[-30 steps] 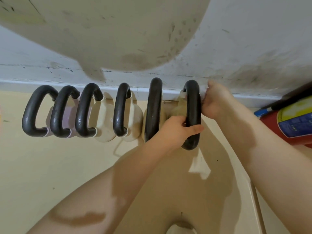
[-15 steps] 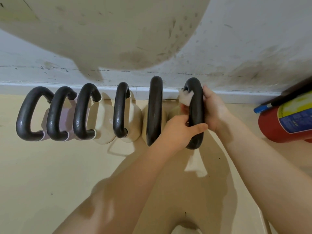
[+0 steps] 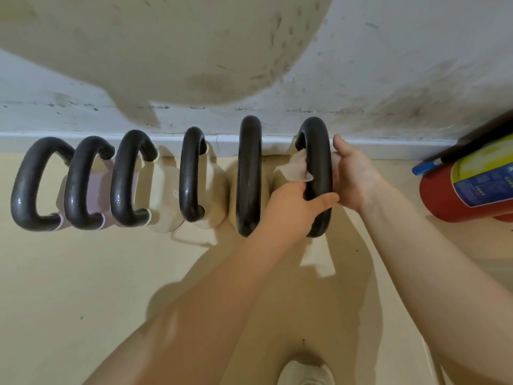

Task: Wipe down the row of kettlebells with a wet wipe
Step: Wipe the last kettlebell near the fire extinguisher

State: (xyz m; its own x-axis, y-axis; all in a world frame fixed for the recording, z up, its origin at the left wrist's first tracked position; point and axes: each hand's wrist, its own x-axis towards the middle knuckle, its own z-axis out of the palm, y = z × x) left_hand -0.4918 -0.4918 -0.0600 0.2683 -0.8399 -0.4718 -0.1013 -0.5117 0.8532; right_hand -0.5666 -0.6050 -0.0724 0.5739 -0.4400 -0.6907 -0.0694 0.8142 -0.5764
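Bright, sharp; broad shadow on wall (image 3: 166, 51), edges bowed

Six kettlebells are standing in one row along the wall, running from 9 o'clock toward 3 o'clock: the first (image 3: 33, 187), second (image 3: 80, 184), third (image 3: 126, 180), fourth (image 3: 190, 173), fifth (image 3: 249, 173) and sixth (image 3: 319, 162). All six are showing black handles. One wipe (image 3: 295, 169) is lying against the sixth. Two hands are showing, the left (image 3: 294, 209) and the right (image 3: 354, 173). One red extinguisher (image 3: 469, 190) is lying at 3 o'clock. One shoe (image 3: 304, 373) is showing at 6 o'clock.
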